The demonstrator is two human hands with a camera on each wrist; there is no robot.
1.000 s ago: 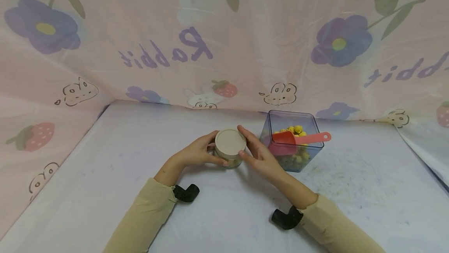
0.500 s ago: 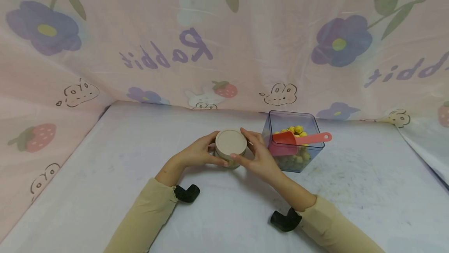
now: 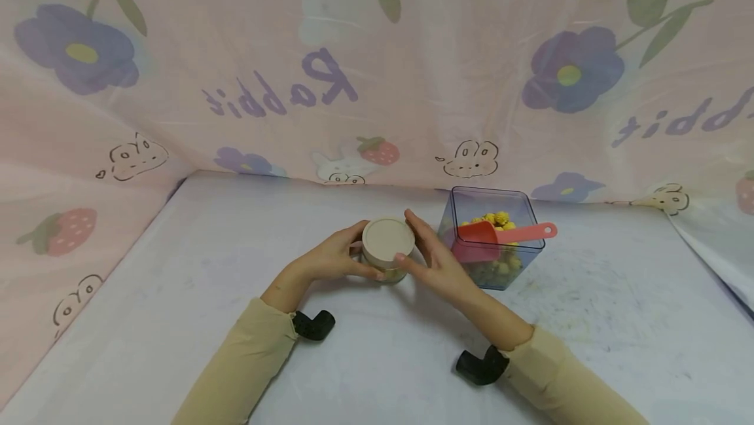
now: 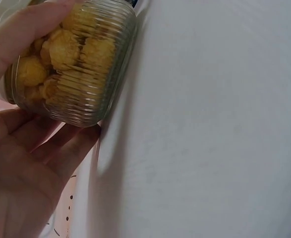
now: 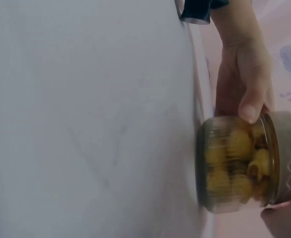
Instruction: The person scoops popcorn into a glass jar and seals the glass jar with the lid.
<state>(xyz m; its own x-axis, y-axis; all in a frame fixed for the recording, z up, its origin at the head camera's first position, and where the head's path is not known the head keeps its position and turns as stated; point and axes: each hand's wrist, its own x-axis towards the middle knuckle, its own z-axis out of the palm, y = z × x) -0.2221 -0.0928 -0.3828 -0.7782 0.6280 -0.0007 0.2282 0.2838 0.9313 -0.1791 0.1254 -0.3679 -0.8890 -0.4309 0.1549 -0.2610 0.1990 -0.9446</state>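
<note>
A ribbed glass jar full of yellow popcorn stands upright on the white table, topped by a round beige lid. My left hand holds the glass from the left, thumb on the near side and fingers round the far side. On the right, my right hand grips the lid's rim between the thumb at the near edge and the fingers at the far right. In the right wrist view the left thumb presses the glass just under the lid, and a right fingertip touches the lid's edge.
Close behind my right hand stands a clear square container with more yellow popcorn. A red scoop lies in it, its handle sticking out over the right rim. A pink printed curtain rises behind the table.
My right hand turned at the lid, its thumb sliding left along the near edge, then swung back to the right. The left hand and jar have stayed nearly still.
</note>
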